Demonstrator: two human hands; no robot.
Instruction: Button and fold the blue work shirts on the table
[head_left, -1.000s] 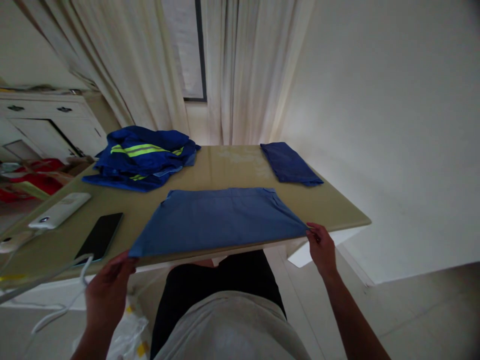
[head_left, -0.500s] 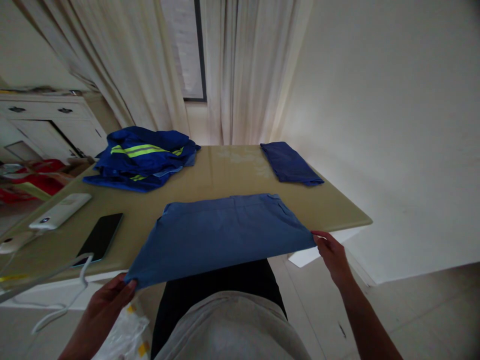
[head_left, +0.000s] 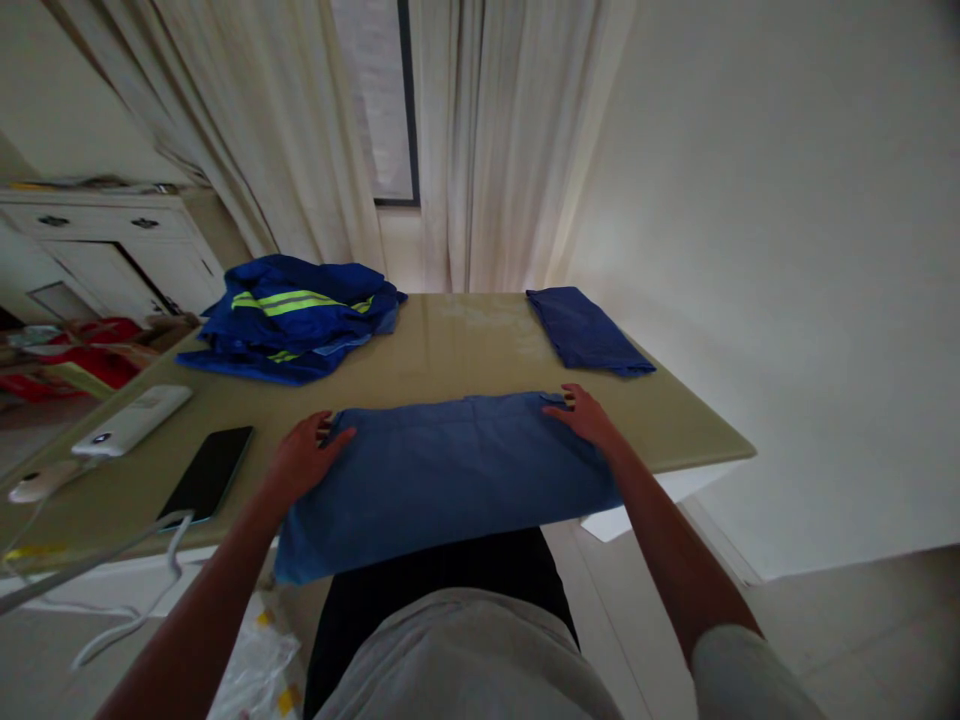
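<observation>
Left grip (head_left: 304, 460) laid flat on the far-left corner of the blue garment (head_left: 450, 480), fingers spread and pinching nothing. Right grip (head_left: 589, 415) likewise flat on the far-right corner, fingers stretched toward the far edge. Garment lying across the near middle of the desk (head_left: 465, 335), with its near edge hanging over the desk's near rim.

Judging from this, a smoothing and squaring step:
- Keep both palms level and press evenly, so neither corner creeps.
- Stroke outward from the middle toward left and right to push creases off the sides.
- Line up the far edge parallel with the desk's rim before any further fold.
- Mind the overhang: too much pull toward the near side could probably drag the whole piece off the desk.
- Stay clear of the phone (head_left: 206, 472) just left of the left grip.

Counted:
- Two grips, both on the garment.
- One blue garment under them.
- One rumpled striped jacket (head_left: 292, 320), far left on the desk, well apart.
- One dark-blue folded cloth (head_left: 585, 330), far right.
- One phone, near left.
- One white oblong device (head_left: 135, 420) beyond the phone.
- One white cable (head_left: 127, 545) trailing off the near-left edge.
</observation>
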